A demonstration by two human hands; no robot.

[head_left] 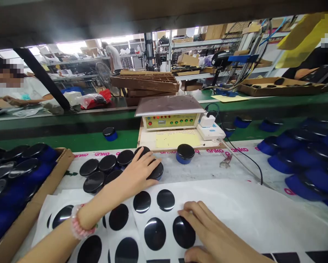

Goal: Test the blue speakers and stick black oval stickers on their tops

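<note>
My left hand (pixel 142 168) reaches over a cluster of round blue pieces with glossy black tops. Its thumb and fingers straddle one black-topped blue round piece (pixel 157 171) at the right end of the cluster. Near the front, my right hand (pixel 204 230) lies at the edge of a white sheet (pixel 221 197) bearing round black discs. Its thumb and bent forefinger are apart, on either side of a black disc (pixel 183 232) that lies flat on the sheet. More black discs (pixel 155 233) show to the left. A pink bead bracelet (pixel 80 223) circles my left wrist.
One blue piece (pixel 185 154) stands alone ahead. Boxed pieces (pixel 24 168) fill the left side; others (pixel 303 157) crowd the right. A control box (pixel 170 121), power strip (pixel 211 131) and cable stand behind. A low beam (pixel 164 12) spans the top. People work beyond the green belt (pixel 84 140).
</note>
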